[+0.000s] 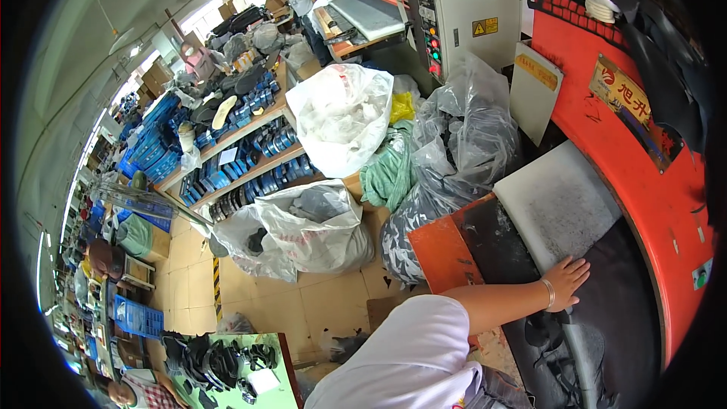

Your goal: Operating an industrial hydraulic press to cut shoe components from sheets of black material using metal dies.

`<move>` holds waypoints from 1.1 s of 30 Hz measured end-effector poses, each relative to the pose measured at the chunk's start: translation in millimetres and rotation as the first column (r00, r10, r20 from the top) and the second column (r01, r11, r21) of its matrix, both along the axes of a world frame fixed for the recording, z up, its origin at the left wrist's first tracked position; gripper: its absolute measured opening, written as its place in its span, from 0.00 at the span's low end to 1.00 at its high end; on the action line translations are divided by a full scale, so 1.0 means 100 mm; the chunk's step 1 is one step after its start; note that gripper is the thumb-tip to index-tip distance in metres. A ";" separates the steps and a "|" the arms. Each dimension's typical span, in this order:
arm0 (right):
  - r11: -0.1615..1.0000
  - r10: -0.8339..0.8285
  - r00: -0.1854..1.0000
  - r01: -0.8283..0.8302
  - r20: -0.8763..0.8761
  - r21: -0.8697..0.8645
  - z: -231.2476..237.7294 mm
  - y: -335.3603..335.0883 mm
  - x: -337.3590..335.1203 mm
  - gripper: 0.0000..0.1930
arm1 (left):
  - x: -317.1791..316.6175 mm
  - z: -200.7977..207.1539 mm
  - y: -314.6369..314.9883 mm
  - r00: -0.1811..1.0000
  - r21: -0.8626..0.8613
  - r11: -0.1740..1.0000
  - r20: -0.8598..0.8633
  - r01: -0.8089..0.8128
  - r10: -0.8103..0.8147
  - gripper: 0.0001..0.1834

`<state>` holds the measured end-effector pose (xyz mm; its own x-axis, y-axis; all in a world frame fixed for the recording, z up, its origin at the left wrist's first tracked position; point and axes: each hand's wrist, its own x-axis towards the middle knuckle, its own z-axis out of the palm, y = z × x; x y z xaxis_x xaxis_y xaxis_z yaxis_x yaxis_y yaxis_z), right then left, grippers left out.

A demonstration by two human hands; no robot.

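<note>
My left hand [566,285] reaches in from the lower middle, a bracelet at its wrist. It lies palm down with fingers spread on black sheet material [621,288], beside the near edge of a worn white cutting board [559,201]. Nothing is held in it. Just below the wrist lie dark cut strips and scraps [547,341], along with a grey strip [583,356]. Left of the board are a black panel [496,238] and an orange panel [445,254]. My right hand is out of the picture.
A red machine [651,235] curves along the right, with a grey control cabinet [473,23] behind. Stuffed sacks [318,231] and clear bags [473,129] crowd the middle. Shelves hold blue cutting dies [242,163]. A green table [284,379] stands lower left; other people work farther off.
</note>
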<state>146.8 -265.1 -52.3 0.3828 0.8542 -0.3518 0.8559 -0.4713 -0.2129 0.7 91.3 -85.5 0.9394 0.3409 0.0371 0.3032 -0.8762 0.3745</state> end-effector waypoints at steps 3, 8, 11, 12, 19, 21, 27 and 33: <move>0.984 -0.092 0.996 0.093 0.016 -0.154 0.25 -0.11 -0.02 0.28 | -0.18 -0.07 0.02 1.000 -0.023 0.999 0.015 0.024 -0.023 0.37; 0.846 -0.356 0.934 0.340 0.039 -0.410 0.48 -0.82 -0.15 0.26 | -0.23 -0.06 -0.04 0.984 -0.096 0.995 0.176 0.037 -0.020 0.33; 0.965 -0.212 0.976 0.216 0.043 -0.151 0.07 -1.53 -0.36 0.25 | -0.27 -0.07 0.26 0.951 -0.069 0.997 0.308 0.026 -0.003 0.31; 0.957 -0.289 0.952 0.284 0.101 0.063 0.01 -1.19 -0.38 0.28 | -0.34 -0.11 0.39 0.959 -0.059 0.998 0.284 0.007 0.010 0.30; 0.978 -0.166 0.972 0.141 0.167 0.152 0.05 -0.41 -0.70 0.30 | -0.13 -0.37 0.79 0.966 0.118 0.992 0.248 0.050 -0.078 0.29; 0.977 -0.192 0.961 0.169 0.198 0.128 0.09 -0.43 -0.72 0.30 | -0.01 -0.41 0.77 0.950 0.099 0.992 0.295 0.073 -0.099 0.29; 0.900 -0.423 0.889 0.434 -0.176 0.030 0.62 -0.26 -0.53 0.32 | -0.06 -0.42 0.88 0.943 0.048 0.996 0.321 0.071 -0.083 0.29; 0.823 -0.566 0.813 0.567 -0.137 -0.040 1.28 -0.09 -0.29 0.38 | -0.04 -0.44 0.97 0.942 -0.002 0.997 0.329 0.073 -0.068 0.28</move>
<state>117.6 -273.7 75.8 0.7476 0.5022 -0.4347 0.3999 -0.8629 -0.3090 -3.3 188.0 -130.0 0.8973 0.2770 0.3436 0.0988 -0.8848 0.4553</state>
